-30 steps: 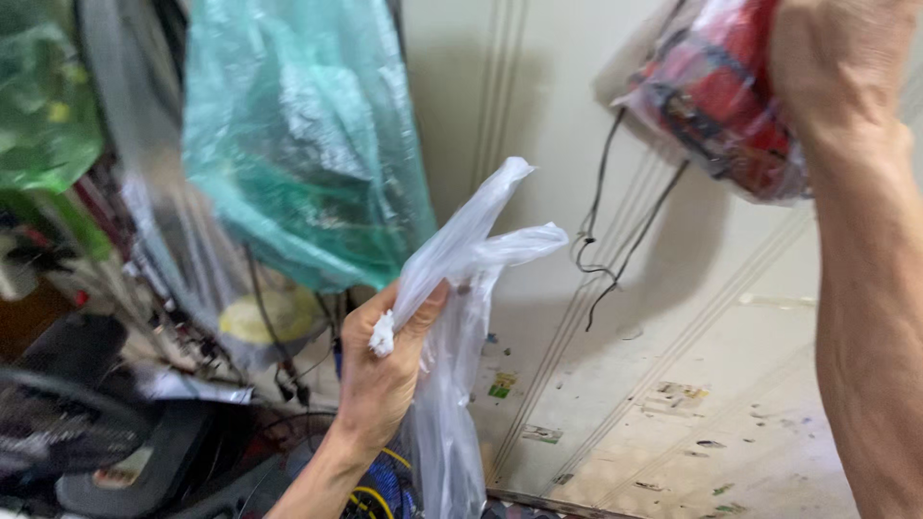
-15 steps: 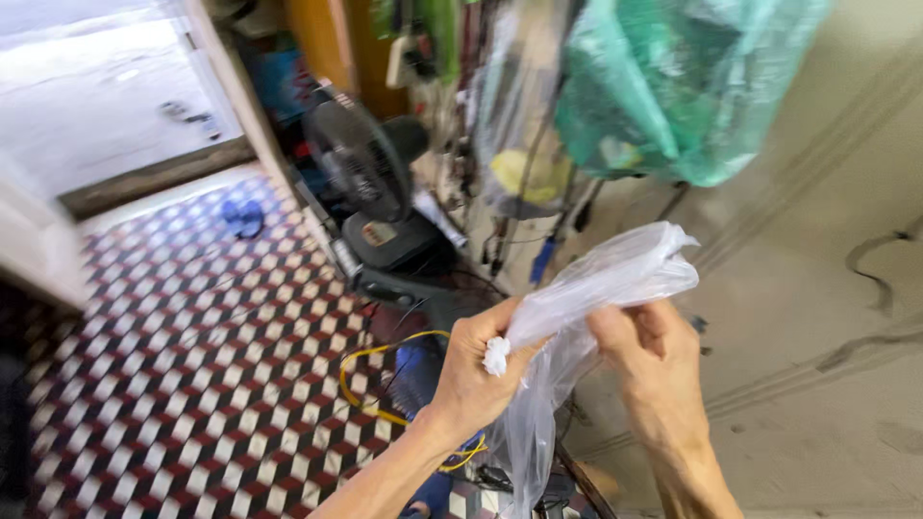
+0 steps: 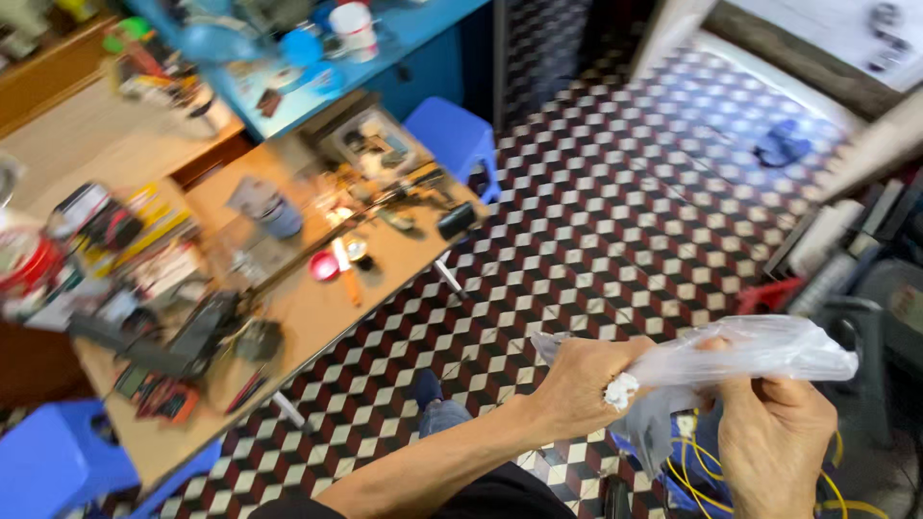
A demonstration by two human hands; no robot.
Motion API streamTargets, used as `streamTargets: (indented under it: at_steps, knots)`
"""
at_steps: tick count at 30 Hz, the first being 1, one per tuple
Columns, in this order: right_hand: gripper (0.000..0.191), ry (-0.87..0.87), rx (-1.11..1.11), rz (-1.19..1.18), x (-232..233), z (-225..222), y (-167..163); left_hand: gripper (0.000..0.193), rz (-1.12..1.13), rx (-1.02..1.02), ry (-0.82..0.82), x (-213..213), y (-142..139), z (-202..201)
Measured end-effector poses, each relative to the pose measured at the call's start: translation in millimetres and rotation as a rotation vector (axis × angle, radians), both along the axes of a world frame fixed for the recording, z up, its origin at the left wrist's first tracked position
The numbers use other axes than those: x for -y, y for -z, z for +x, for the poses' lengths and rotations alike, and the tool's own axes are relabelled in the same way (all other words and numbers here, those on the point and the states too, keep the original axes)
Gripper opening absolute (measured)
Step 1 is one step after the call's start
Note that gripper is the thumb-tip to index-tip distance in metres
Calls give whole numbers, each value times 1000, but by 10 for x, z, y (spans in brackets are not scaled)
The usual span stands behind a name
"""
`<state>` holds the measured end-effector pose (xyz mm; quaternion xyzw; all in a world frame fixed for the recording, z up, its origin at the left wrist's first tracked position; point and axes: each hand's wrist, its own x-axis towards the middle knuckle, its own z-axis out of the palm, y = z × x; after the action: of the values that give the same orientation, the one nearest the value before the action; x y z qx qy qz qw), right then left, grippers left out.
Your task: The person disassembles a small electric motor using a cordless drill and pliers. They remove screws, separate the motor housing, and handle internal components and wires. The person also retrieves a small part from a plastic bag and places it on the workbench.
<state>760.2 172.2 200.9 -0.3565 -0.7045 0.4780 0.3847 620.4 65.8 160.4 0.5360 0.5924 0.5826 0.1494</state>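
**Both hands grip a clear plastic bag above a checkered floor**

The left hand (image 3: 582, 384) is closed around one end of a crumpled clear plastic bag (image 3: 740, 351), with a small white wad (image 3: 620, 391) showing between its fingers. The right hand (image 3: 774, 437) is closed on the same bag from below, thumb and fingers pinching the film near its middle. The bag stretches sideways between the two hands, low and to the right in the view, its far end bunched and loose beyond the right hand, and a grey fold of it hanging down between the wrists.

Below the hands lie yellow cables (image 3: 697, 481) on the floor, near something blue. Farther right stands dark equipment (image 3: 885, 298), blurred, with a red part (image 3: 764, 293) just beside it.

To the left, well apart from the hands, a wooden worktable (image 3: 317, 317) is crowded with tools, a pink round lid (image 3: 324, 266), a grey cup (image 3: 274, 211) and dark gadgets, too blurred to tell exactly. A blue stool (image 3: 452, 135) stands at its far corner, another blue stool (image 3: 53, 461) at the near corner. Behind it runs a blue counter (image 3: 385, 58) holding a white jar (image 3: 354, 24). The red, white and black tiled floor (image 3: 615, 211) spreads between table and hands; a blue sandal (image 3: 781, 144) lies near the doorway.
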Motion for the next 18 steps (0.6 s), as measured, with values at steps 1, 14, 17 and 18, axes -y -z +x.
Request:
streamTargets:
  at_steps: [1,14,17,18]
  knots:
    - [12,-67,-7,-49,81,-287,62,22,6,15,-43,174,56,-241]
    - [20,-629,179,-285,1427,-3229,519,16,70,257,-648,2119,542,-2338]
    - [23,-764,249,-306,1735,-3726,696,16,-57,160,-924,2367,709,-2614]
    - [24,-821,248,-303,1846,-3932,771,16,-130,117,-1022,2462,758,-2750]
